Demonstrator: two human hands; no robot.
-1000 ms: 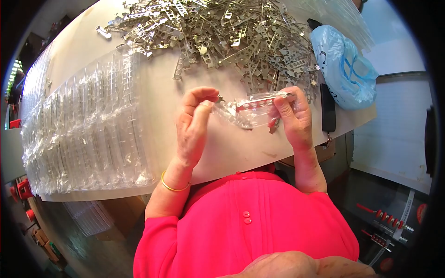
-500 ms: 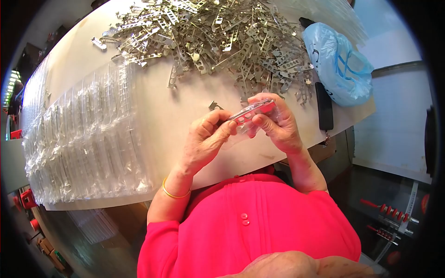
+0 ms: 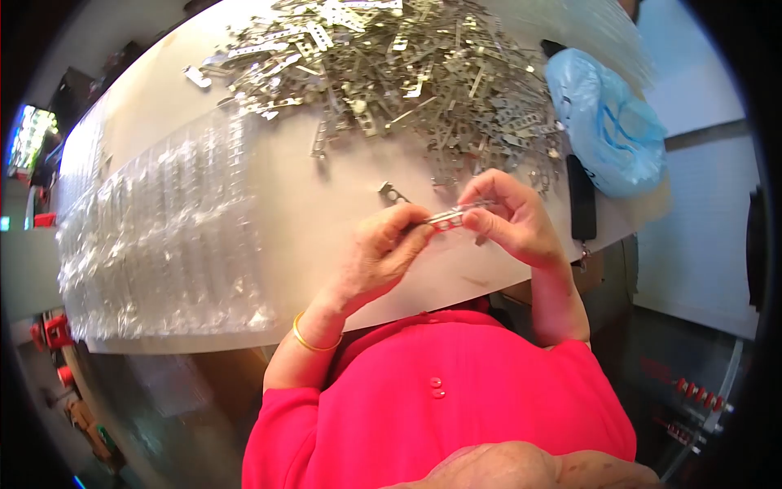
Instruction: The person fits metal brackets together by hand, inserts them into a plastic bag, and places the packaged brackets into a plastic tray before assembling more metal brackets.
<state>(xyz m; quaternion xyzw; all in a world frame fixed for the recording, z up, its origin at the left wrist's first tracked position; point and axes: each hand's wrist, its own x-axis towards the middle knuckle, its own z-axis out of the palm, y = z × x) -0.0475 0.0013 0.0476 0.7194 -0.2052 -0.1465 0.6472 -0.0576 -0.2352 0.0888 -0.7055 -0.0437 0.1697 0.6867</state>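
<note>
A perforated metal strip spans the gap between my two hands, low over the front part of the table. My left hand pinches its left end between thumb and fingers. At the other end, my right hand has its thumb and fingers closed on the strip. Some clear plastic film seems to be about the strip, but blur hides how it lies. Just beyond my left fingers, a loose metal piece with holes lies on the table.
A big heap of perforated metal strips covers the back of the table. Rows of clear plastic packets lie at the left. On the right are a light-blue plastic bag and a dark, flat, long object.
The view has shifted, so the table appears farther right. Both hands keep hold of the strip, which shows less red and less film around it. My right fingers have moved along its right end.
</note>
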